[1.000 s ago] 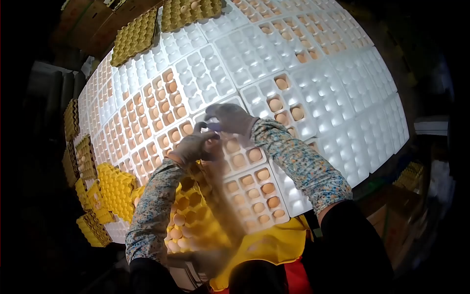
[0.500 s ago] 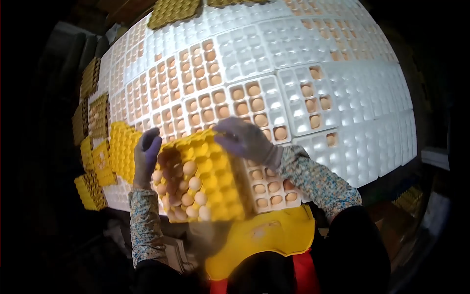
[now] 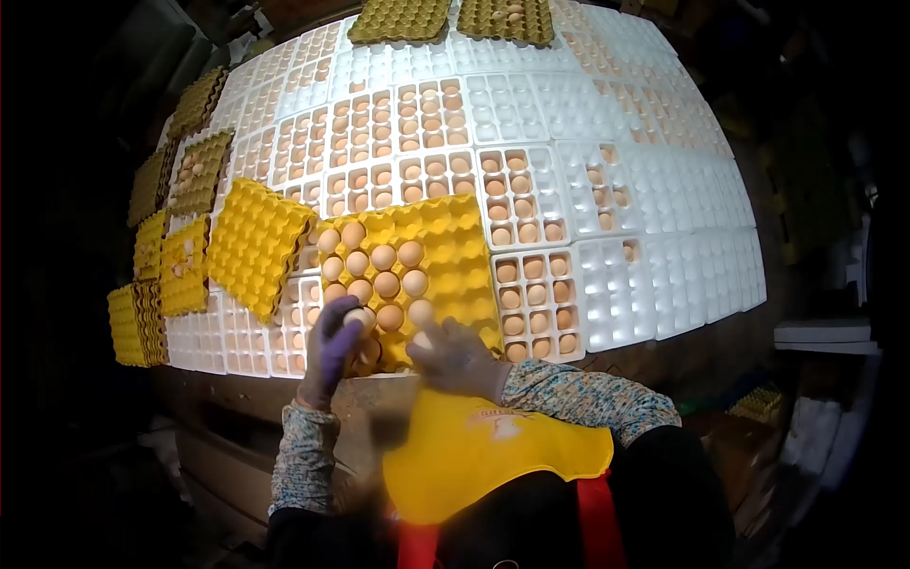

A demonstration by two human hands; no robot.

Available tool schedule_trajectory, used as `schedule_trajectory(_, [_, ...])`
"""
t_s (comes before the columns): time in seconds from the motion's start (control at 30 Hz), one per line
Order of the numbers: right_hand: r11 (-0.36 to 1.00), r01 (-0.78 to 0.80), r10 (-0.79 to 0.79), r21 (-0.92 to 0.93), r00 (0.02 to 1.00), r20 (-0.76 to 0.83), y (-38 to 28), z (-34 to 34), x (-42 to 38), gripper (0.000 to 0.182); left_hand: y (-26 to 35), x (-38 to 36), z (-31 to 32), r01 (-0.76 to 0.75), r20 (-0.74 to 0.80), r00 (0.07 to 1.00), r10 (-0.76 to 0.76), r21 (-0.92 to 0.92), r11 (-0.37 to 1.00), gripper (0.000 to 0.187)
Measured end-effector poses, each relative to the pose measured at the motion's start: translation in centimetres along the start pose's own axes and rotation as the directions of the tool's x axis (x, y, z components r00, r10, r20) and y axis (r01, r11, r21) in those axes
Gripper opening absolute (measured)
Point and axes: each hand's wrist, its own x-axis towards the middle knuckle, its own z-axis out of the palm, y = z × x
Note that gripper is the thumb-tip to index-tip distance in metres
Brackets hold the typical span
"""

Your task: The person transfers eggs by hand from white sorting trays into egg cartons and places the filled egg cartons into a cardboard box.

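A yellow egg tray point(image 3: 450, 247) lies over the white trays in front of me, with brown eggs point(image 3: 386, 284) in its left part and bare cups on its right. My left hand point(image 3: 334, 353), in a grey and purple glove, curls its fingers round an egg point(image 3: 358, 319) at the tray's near left. Beside it, my gloved right hand point(image 3: 460, 360) has its fingertips closed on an egg point(image 3: 423, 339) by the near edge. The palm sides of both hands are partly hidden.
White foam trays point(image 3: 664, 275) cover the table, several holding eggs. A yellow tray point(image 3: 258, 248) lies tilted at the left, near stacks of yellow trays point(image 3: 136, 324). Olive-coloured trays point(image 3: 400, 19) lie at the far edge. The table's near edge runs close to my body.
The yellow tray with eggs has gone from tilted up between both hands to lying flat. Both hands have left its upper edge and come down to the eggs near me.
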Motion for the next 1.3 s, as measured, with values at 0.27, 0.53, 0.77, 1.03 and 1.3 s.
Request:
schedule_trajectory(0.27, [0.818,-0.038,0.247,0.573,0.925,-0.290,3.7,-1.4,1.2,0.027,0.0,2.1,3.9,-0.381,0.366,0.912,0.183,0.923,0.050,0.027])
schedule_trajectory(0.53, [0.995,-0.035,0.015,-0.097,0.979,-0.203,1.7,0.8,5.3,0.023,2.9,6.6,2.3,-0.252,0.227,0.964,0.138,0.946,0.202,0.023])
schedule_trajectory(0.77, [0.977,-0.172,0.147,-0.125,0.972,-0.186,3.9,-2.3,7.9,0.025,0.4,7.2,3.5,-0.276,0.255,0.936,0.241,0.960,0.055,0.029])
schedule_trajectory(1.03, [0.849,-0.127,0.303,0.513,0.912,-0.276,13.6,-5.2,5.5,0.055,8.0,10.8,2.1,-0.204,0.074,0.974,0.215,0.704,0.680,0.042])
schedule_trajectory(1.3, [0.898,-0.432,0.428,0.085,0.902,0.054,37.4,-9.5,1.9,0.040,7.9,20.7,20.5,-0.195,0.242,0.965,0.100,0.407,0.892,0.047])
